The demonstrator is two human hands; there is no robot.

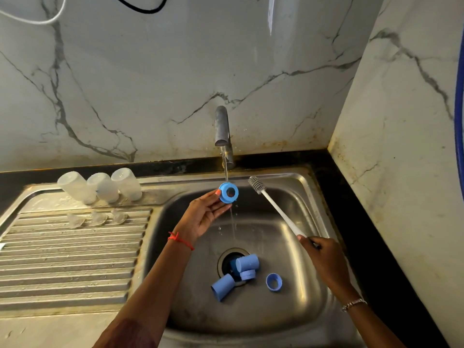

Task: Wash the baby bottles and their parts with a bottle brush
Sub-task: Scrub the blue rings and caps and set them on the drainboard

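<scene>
Head camera, looking down at a steel kitchen sink. At centre left, three clear baby bottles (101, 187) stand upside down at the back of the ribbed drainboard (62, 259). Three clear teats (98, 219) lie just in front of them.

Near the middle, the left hand (200, 218) holds a blue screw ring (229, 193) by its outer edge. It is pinched between fingertips and thumb, under a thin stream of water from the tap (222, 126).

In the lower middle, two blue caps (247, 262), a smaller blue piece (247, 274) and a second ring (274, 282) lie around the drain of the sink (301, 247).

To the right, the right hand (325, 258) has its fingers curled around the end of the white bottle brush (278, 212). The bristle head points up towards the held ring without touching it.

The ring looks like light, rigid plastic and is probably slippery when wet. Gripping its outer rim should leave the hole free for the bristles.
</scene>
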